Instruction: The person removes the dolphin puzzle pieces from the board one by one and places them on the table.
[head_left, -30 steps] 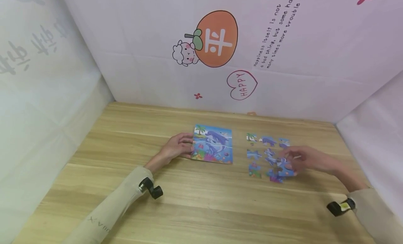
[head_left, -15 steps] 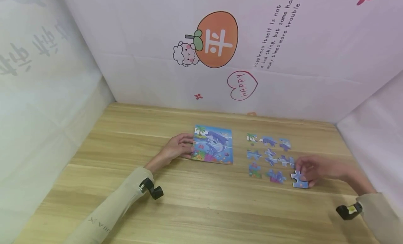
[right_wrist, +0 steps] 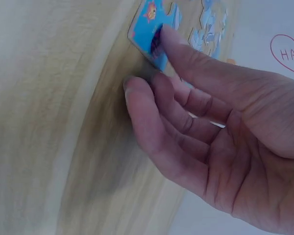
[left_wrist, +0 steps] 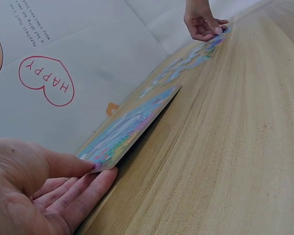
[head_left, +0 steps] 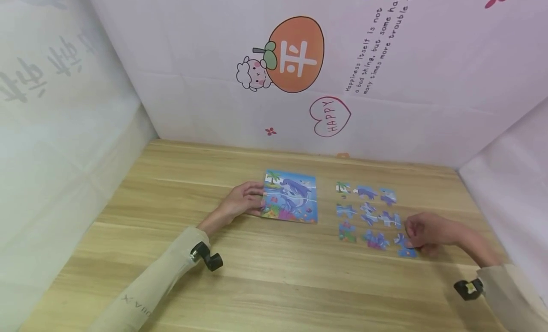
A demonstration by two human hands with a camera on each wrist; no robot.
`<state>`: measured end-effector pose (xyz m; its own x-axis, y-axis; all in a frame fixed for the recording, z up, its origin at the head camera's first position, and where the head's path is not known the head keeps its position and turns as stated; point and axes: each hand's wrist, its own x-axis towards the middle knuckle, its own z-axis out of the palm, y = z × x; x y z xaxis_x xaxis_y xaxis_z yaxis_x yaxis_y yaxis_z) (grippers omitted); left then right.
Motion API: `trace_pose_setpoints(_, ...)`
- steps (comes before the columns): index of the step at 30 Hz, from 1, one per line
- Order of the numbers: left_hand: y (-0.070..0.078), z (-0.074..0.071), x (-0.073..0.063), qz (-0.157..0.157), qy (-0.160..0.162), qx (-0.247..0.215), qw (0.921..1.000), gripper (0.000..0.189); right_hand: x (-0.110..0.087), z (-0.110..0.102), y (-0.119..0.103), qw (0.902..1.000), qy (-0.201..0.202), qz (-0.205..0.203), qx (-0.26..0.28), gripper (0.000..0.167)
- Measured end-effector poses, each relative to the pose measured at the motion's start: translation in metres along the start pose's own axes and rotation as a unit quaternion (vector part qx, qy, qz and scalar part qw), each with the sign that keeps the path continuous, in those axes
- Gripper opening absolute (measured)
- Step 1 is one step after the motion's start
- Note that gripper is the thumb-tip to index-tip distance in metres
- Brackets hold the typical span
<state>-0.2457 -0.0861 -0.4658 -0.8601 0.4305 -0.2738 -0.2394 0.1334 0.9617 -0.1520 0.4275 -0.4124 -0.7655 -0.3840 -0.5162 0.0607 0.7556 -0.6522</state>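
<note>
My left hand (head_left: 239, 200) holds a square dolphin picture board (head_left: 291, 196) by its left edge. In the left wrist view the thumb lies on top of the board (left_wrist: 132, 128), the fingers are under it, and a dark gap shows beneath its near edge. My right hand (head_left: 434, 231) is at the lower right corner of a set of jigsaw pieces. Its thumb (right_wrist: 179, 49) presses the face of a blue jigsaw piece (right_wrist: 146, 27) with a small orange sea creature, while the other fingers curl at the edge. That piece (head_left: 406, 252) lies low over the wood.
Several more jigsaw pieces lie apart in rows, among them a palm tree piece (head_left: 342, 187), a dolphin piece (head_left: 366, 192) and a coral piece (head_left: 347, 233). The wooden table (head_left: 274, 279) meets a printed white cloth wall (head_left: 205, 94) behind, with cloth at both sides.
My right hand carried the blue jigsaw piece off its neighbours toward the lower right, then slightly back left, level with the bottom row. The left hand and picture board stay put.
</note>
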Motion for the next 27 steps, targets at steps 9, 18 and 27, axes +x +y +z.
trace_pose_setpoints(9,-0.002,0.001,0.0,0.003,0.006,0.0,1.0,0.063,-0.001,0.003,-0.001,0.9998,0.01,0.02,-0.001,0.026)
trace_pose_setpoints(18,0.001,0.003,-0.001,0.024,0.006,0.016,0.9996,0.061,0.0,0.003,0.001,0.9998,0.006,0.021,0.002,0.026)
trace_pose_setpoints(27,0.007,0.013,-0.008,0.049,0.037,0.063,0.9961,0.057,-0.01,-0.01,0.006,0.9991,-0.036,0.019,-0.011,0.019)
